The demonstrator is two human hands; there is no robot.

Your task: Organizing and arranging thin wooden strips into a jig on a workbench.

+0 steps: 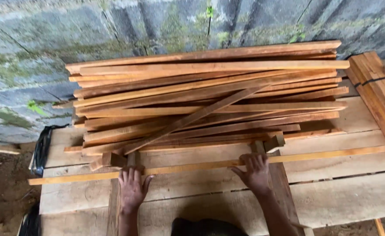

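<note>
A long thin wooden strip (323, 154) lies across a rough plank table (345, 196), running from the left edge to the right. My left hand (132, 188) rests palm down on the table, its fingertips against the strip. Over to the right, my right hand (256, 171) has its fingers curled over the same strip. Behind the strip lies a big heap of similar reddish wooden strips (210, 100), one of them lying diagonally across the pile.
Two small wooden blocks (112, 159) (274, 142) stand by the heap's front edge. A strapped bundle of strips (378, 94) lies at the right. A mossy stone wall (35, 52) is behind. A black bag (41, 148) hangs at the left, over bare earth (4, 192).
</note>
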